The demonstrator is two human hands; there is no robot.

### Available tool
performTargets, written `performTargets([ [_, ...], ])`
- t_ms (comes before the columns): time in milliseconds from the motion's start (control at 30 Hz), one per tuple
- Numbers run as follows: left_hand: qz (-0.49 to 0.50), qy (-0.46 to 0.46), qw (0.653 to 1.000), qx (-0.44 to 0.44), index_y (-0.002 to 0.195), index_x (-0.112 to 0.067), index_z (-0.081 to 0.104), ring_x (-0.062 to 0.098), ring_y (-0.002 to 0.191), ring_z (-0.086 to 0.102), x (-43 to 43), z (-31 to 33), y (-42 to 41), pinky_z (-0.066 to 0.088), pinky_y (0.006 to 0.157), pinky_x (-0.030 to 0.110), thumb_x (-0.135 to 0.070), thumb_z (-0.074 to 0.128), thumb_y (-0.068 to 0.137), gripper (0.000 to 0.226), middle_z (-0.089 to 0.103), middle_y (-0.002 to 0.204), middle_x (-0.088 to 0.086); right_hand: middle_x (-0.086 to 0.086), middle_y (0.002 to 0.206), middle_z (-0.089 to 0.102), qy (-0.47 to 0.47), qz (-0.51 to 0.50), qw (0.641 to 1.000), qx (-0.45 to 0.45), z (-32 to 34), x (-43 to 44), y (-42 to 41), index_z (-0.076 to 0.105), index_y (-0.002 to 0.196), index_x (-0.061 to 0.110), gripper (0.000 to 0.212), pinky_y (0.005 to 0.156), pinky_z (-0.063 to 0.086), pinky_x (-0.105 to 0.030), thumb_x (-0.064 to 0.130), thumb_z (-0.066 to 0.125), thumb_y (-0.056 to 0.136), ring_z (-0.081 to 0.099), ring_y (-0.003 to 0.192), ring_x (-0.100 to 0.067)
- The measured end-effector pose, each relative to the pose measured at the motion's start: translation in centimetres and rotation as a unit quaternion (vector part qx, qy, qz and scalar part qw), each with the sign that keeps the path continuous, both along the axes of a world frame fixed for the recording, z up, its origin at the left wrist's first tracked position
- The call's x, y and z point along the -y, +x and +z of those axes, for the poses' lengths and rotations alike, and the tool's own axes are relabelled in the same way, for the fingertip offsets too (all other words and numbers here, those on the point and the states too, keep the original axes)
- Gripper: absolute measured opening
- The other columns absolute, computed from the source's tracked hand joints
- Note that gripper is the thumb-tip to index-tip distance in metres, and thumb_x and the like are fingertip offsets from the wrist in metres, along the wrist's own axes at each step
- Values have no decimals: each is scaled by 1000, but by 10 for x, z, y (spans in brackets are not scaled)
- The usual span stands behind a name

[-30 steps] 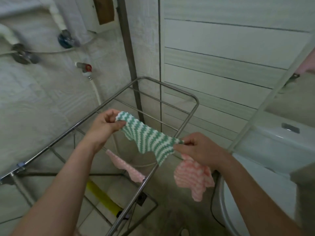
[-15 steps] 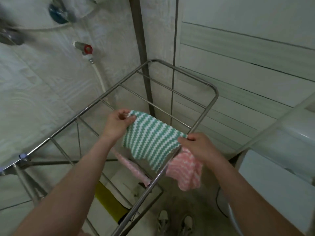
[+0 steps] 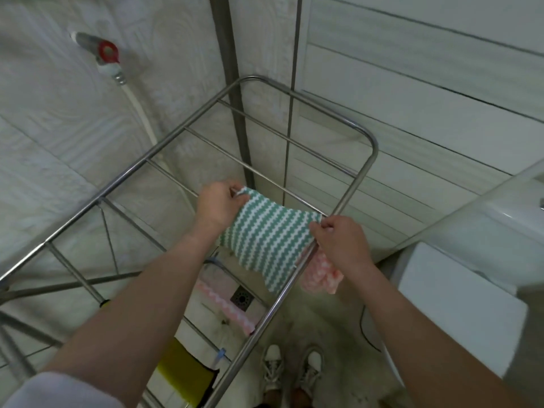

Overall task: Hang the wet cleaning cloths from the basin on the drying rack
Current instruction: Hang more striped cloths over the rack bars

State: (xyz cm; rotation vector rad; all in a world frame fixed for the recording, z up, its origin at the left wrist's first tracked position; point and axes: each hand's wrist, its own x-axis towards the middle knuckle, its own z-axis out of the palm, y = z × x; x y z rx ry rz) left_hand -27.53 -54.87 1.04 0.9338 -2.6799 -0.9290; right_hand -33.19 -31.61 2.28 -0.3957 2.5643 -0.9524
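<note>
on the rack's near crossbar: green striped cloth (image 3: 268, 237) pulled flat, top edge along the bar, rest hanging on the near side. can't tell if it's folded over the bar yet.
left hand (image 3: 217, 206): pinching the top left corner at the bar.
right hand (image 3: 341, 242): pinching the top right corner, just beside the right side rail.
change: a second ago the cloth sagged bunched in the air between the hands. now it's spread and down at bar level.
meaning: drape looks nearly done, probably only the release left.
drying rack (image 3: 372, 154): steel, far bars bare.
pink cloth (image 3: 321, 275): hangs at the right rail, just under the right hand.
second pink cloth (image 3: 226, 301): on a lower bar.
</note>
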Motion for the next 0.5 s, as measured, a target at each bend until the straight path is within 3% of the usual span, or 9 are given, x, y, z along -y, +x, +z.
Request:
performTargets([
  [100, -31, 13, 999, 31, 121, -15, 61, 20, 91, 63, 3, -2, -1, 46, 78, 25, -27, 70, 83, 41, 67, 101, 6, 7, 78, 62, 39, 3, 999, -9, 2, 1, 0, 65, 78, 22, 29, 69, 44, -27, 50, 63, 86, 60, 74, -12],
  [167, -49, -4, 998, 41, 124, -14, 60, 21, 99, 60, 5, 2, 2, 42, 80, 23, -25, 69, 84, 42, 64, 110, 6, 7, 84, 64, 28, 12, 1000, -8, 7, -2, -2, 65, 82, 24, 22, 69, 42, -27, 46, 66, 84, 60, 80, -12],
  [267, -36, -27, 999, 19, 105, -16, 70, 21, 90, 60, 11, 10, 19, 38, 72, 22, -23, 69, 84, 22, 64, 102, 7, 10, 99, 69, 6, 83, 996, 40, 15, -6, -1, 69, 86, 31, 10, 77, 47, -27, 41, 68, 82, 61, 93, -8],
  [333, -36, -5, 999, 26, 99, -18, 73, 19, 83, 60, 12, 11, 35, 41, 71, 24, -26, 71, 82, 18, 64, 93, 6, 13, 107, 69, 30, 138, 987, 77, 17, -2, 6, 71, 90, 36, 13, 87, 50, -31, 45, 67, 82, 62, 99, -7],
  [500, -29, 42, 998, 42, 109, -19, 71, 9, 80, 56, 5, 5, 54, 38, 67, 20, -29, 75, 79, 31, 63, 90, -3, 12, 90, 74, 126, 193, 971, 55, 11, 8, 27, 75, 93, 36, 17, 70, 56, -27, 45, 63, 86, 70, 85, -11],
])
